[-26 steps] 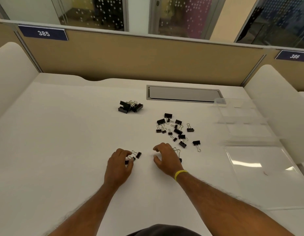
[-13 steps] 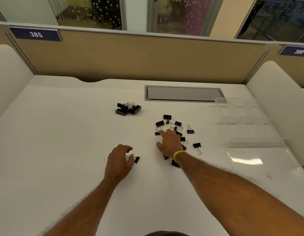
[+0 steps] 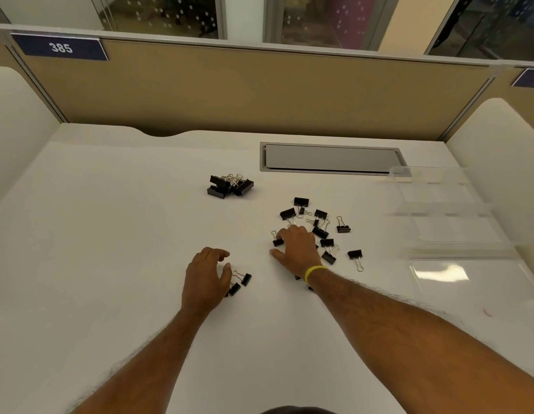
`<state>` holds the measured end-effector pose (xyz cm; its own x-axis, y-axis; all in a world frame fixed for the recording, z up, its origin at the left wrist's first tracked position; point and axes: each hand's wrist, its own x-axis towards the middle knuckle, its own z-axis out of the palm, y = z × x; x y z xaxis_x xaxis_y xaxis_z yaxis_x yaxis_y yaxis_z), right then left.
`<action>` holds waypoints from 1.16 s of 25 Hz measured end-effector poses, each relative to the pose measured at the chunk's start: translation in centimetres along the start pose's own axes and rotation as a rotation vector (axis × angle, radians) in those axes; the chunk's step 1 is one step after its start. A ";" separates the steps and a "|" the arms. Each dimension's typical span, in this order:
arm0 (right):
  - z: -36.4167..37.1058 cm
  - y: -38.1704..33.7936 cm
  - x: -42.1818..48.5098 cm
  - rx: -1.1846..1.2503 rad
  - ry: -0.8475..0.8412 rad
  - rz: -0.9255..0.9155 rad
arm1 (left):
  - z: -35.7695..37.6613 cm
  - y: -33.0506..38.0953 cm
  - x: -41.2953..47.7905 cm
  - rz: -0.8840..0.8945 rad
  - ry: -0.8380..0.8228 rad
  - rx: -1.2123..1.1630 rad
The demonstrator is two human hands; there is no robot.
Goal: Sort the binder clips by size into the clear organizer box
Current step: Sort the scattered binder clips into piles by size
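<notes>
White desk (image 3: 110,234), head view: my right hand (image 3: 297,249) has gone forward onto the scattered binder clips (image 3: 320,232), fingers spread, thumb wide, gripping nothing. My left hand (image 3: 206,276) hovers loosely open beside two small clips (image 3: 245,279). Off to the right, the clear organizer box (image 3: 424,215) looks unfilled, so I judge the sorting barely begun.

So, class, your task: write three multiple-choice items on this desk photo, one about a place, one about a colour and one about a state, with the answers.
1. Where is the clear organizer box? A between the two hands; B on the person's lap; C at the right side of the desk.
2. What colour is the wristband? A red; B yellow; C blue.
3. How is the right hand placed? A gripping the box; B fingers down among the scattered clips; C raised high off the desk.
Answers: 1 C, it sits far right, beyond the clips; 2 B, a yellow band circles the right wrist; 3 B, its fingers touch the black clips.
</notes>
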<state>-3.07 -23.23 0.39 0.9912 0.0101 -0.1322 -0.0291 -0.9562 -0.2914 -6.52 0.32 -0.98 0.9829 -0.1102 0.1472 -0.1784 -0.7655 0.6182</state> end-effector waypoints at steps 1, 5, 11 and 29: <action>0.1 -0.2 0.0 0.016 0.009 0.018 | -0.1 0.0 0.0 0.001 0.000 -0.001; 0.6 -1.3 -0.2 0.069 0.049 0.074 | -0.6 -0.7 -0.8 -0.031 -0.007 0.004; 1.3 -2.5 -1.2 0.073 0.039 0.041 | -1.7 -1.9 -2.8 -0.100 0.009 0.004; 1.7 -10.2 -4.4 0.289 -0.182 -0.331 | -2.1 -2.5 -4.8 -0.126 0.003 -0.023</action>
<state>-7.35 -13.07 2.33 0.9151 0.3764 -0.1444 0.2240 -0.7725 -0.5943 -10.91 4.13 -1.61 0.9975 -0.0117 0.0694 -0.0541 -0.7585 0.6494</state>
